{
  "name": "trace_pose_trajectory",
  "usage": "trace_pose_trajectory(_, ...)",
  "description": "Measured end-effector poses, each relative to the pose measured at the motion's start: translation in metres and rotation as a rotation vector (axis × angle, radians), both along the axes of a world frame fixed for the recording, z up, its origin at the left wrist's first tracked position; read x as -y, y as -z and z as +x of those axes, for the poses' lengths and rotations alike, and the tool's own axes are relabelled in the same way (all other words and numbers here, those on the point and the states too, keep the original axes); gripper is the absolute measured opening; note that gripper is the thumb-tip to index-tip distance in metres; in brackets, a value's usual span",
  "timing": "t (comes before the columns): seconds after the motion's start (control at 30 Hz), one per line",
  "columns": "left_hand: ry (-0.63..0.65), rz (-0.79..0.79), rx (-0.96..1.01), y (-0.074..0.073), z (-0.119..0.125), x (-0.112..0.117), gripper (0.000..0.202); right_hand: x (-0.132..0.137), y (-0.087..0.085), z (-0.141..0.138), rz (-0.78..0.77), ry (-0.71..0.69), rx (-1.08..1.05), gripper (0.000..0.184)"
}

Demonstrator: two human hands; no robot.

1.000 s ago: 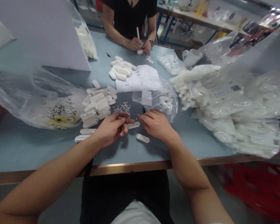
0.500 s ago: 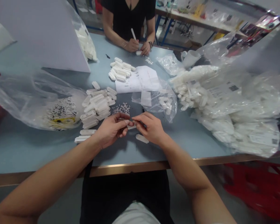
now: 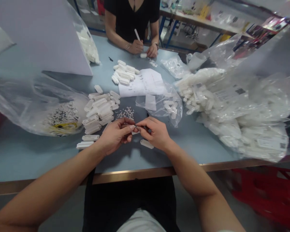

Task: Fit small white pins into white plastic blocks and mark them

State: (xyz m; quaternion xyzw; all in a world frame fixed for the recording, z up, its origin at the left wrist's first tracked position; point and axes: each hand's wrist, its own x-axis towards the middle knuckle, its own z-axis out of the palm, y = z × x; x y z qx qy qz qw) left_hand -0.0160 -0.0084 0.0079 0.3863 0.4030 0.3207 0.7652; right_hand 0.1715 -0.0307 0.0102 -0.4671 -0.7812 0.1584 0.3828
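Clock centred on the fingertips, 12 = away from the person. L hand (image 3: pixel 116 133) was half-curled, thumb & forefinger drawn together; R hand (image 3: pixel 157 132) likewise, w/ its fingertips up against or v. near the L ones. Couldn't tell what, if anything, either held. A white plastic slotted strip (image 3: pixel 135 132) lay just under the tips, mostly hidden; a 2nd white slotted plastic strip (image 3: pixel 147 143) at approx. 5 o'clock, by the R hand. Loose heap of tiny white pegs (image 3: pixel 125 112) at 11, piled white plastic strips (image 3: pixel 100 111) at 10. Clear plastic bag w/ black-&-white bits (image 3: pixel 62 117) sat at 9; printed white paper sheet (image 3: pixel 142 83) at 12, w/ a black-topped co-worker (image 3: pixel 136 19) beyond, holding a white pen (image 3: pixel 137 34).
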Motion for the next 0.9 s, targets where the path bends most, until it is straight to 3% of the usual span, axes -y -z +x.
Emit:
trace_pose_trajectory(0.3, 0.071, 0.158, -0.106, 0.002, -0.001, 0.002, 0.033, -0.003, 0.003, 0.0, -0.067, -0.049, 0.038, 0.012)
trace_pose_trajectory(0.53, 0.077, 0.165, -0.155, 0.0, 0.0, 0.001, 0.034, -0.003, 0.002, 0.005, -0.059, -0.045, 0.066, 0.012)
trace_pose_trajectory(0.73, 0.017, 0.136, -0.133, 0.004, 0.001, -0.001, 0.028, -0.012, -0.007, 0.028, -0.023, -0.099, 0.385, 0.016)
trace_pose_trajectory(0.9, 0.019, 0.104, -0.124, 0.007, -0.001, -0.001, 0.03, -0.014, -0.01, 0.031, -0.05, -0.143, 0.628, 0.018)
